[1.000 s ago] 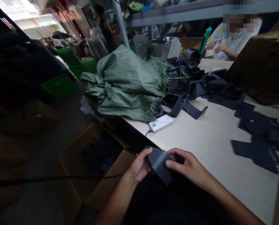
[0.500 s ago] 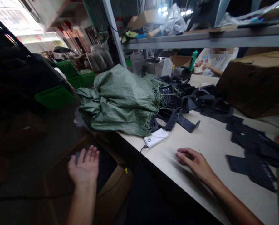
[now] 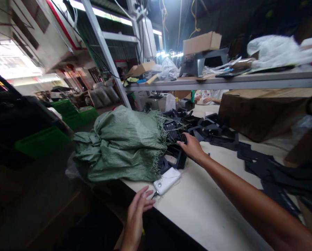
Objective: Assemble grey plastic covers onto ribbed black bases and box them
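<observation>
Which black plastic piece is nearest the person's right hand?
The black plastic piece under the right hand, between the green woven sack and the white power bank; the others lie farther along the table.

right hand (image 3: pixel 192 147) now on black plastic parts (image 3: pixel 177 161), left hand (image 3: pixel 137 213) by power bank (image 3: pixel 166 181)

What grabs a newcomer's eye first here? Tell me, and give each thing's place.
The big green woven sack, frayed at one end, lies on the pale table at the middle of the view. Right of it, the right hand reaches onto black moulded plastic parts, while the left hand hangs open by the table edge, near a white power bank.
</observation>
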A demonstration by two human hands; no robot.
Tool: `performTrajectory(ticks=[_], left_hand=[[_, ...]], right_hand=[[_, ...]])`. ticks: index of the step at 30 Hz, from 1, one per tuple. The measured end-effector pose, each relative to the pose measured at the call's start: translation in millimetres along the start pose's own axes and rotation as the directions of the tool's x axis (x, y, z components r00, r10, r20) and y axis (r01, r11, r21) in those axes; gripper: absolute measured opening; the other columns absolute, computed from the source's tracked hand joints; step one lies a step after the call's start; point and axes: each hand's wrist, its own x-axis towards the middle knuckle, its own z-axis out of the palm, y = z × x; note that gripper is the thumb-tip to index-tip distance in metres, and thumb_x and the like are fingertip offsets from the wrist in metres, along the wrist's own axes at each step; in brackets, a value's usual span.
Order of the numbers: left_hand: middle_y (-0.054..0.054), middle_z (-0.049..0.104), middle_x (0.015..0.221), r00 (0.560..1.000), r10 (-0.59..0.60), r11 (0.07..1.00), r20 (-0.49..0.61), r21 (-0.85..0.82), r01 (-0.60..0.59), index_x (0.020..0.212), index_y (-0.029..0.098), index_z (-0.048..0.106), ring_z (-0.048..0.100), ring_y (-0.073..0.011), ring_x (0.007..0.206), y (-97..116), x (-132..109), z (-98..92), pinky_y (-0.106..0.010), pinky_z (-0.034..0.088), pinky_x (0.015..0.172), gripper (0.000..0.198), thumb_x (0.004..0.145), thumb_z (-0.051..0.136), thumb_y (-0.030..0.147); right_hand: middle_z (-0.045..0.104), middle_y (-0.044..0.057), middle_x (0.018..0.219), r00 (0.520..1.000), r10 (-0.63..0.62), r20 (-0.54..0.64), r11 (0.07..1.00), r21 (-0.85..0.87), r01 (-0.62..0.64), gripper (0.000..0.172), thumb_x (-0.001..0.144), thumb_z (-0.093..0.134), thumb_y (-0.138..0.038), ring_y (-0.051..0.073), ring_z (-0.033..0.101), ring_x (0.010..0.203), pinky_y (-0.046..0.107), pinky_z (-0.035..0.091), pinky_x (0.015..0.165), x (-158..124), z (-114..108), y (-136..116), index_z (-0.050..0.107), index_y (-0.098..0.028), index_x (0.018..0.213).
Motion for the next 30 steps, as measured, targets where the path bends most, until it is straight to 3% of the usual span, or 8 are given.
performTrajectory(ticks=[4,7,9,13,16,20,27,30], left_hand=[[-0.014,0.079,0.118,1.0,0.018,0.999,-0.019,0.042,-0.017,0.126,0.023,0.075,0.077,-0.0293,0.085,-8,0,14.7,-0.04,0.06,0.082,0.068,0.078,0.076,0.071],[-0.013,0.079,0.116,0.999,0.051,0.996,0.016,0.079,-0.052,0.131,0.019,0.071,0.076,-0.0271,0.082,-6,2,18.0,-0.039,0.06,0.082,0.076,0.08,0.07,0.076],[-0.014,0.079,0.115,0.998,0.062,0.993,0.02,0.098,-0.064,0.134,0.018,0.07,0.076,-0.0266,0.082,-4,3,16.5,-0.039,0.06,0.083,0.078,0.083,0.066,0.077],[-0.014,0.079,0.11,0.998,0.061,0.992,-0.01,0.108,-0.059,0.132,0.016,0.069,0.076,-0.0283,0.082,-5,3,11.6,-0.042,0.06,0.084,0.078,0.082,0.068,0.076],[-0.013,0.079,0.108,0.999,0.044,0.995,0.007,0.09,-0.045,0.131,0.017,0.07,0.076,-0.0276,0.081,-9,3,11.9,-0.041,0.06,0.085,0.077,0.081,0.07,0.076],[-0.011,0.078,0.107,0.996,0.052,0.995,0.066,0.082,-0.058,0.13,0.017,0.07,0.074,-0.0252,0.08,-11,6,17.6,-0.038,0.059,0.085,0.074,0.082,0.07,0.074],[-0.011,0.078,0.108,0.994,0.062,0.994,0.093,0.08,-0.07,0.132,0.018,0.069,0.075,-0.0247,0.082,-8,5,17.7,-0.038,0.058,0.085,0.071,0.085,0.068,0.072],[-0.012,0.078,0.109,0.993,0.04,0.996,0.11,0.078,-0.049,0.134,0.017,0.067,0.075,-0.0254,0.081,-9,-4,14.1,-0.04,0.058,0.085,0.072,0.086,0.068,0.071]], right_hand=[[0.068,0.02,0.14,0.999,0.032,0.042,0.999,-0.009,-0.031,0.054,0.104,0.059,-0.044,0.029,0.067,0.126,0.04,0.051,0.106,30,25,-16,0.056,-0.012,0.147],[0.07,0.015,0.137,0.995,0.0,0.099,0.999,-0.05,0.005,0.042,0.106,0.058,-0.042,0.026,0.069,0.122,0.046,0.052,0.107,39,25,-16,0.063,-0.015,0.138],[0.068,0.013,0.139,0.989,-0.039,0.143,0.993,-0.101,0.053,0.042,0.105,0.062,-0.044,0.027,0.067,0.124,0.051,0.051,0.109,46,9,-10,0.064,-0.017,0.138],[0.067,0.014,0.141,0.966,-0.058,0.253,0.955,-0.268,0.128,0.047,0.097,0.073,-0.041,0.031,0.063,0.13,0.055,0.047,0.112,70,-51,7,0.066,-0.018,0.138],[0.075,0.015,0.127,0.941,-0.01,0.339,0.909,-0.389,0.15,0.041,0.079,0.087,-0.031,0.036,0.067,0.122,0.049,0.05,0.105,83,-91,14,0.079,-0.02,0.117],[0.081,0.01,0.096,0.9,0.044,0.434,0.876,-0.449,0.174,0.034,0.054,0.095,-0.017,0.035,0.074,0.102,0.041,0.054,0.09,82,-122,10,0.083,-0.022,0.086],[0.078,0.004,0.081,0.844,-0.011,0.536,0.962,-0.224,0.155,0.031,0.075,0.084,-0.048,0.022,0.07,0.076,0.03,0.05,0.069,61,-175,9,0.083,-0.02,0.088],[0.077,0.006,0.082,0.852,-0.013,0.523,0.998,0.06,-0.021,0.042,0.08,0.08,-0.058,0.019,0.067,0.07,0.029,0.049,0.063,33,-190,22,0.082,-0.017,0.086]])
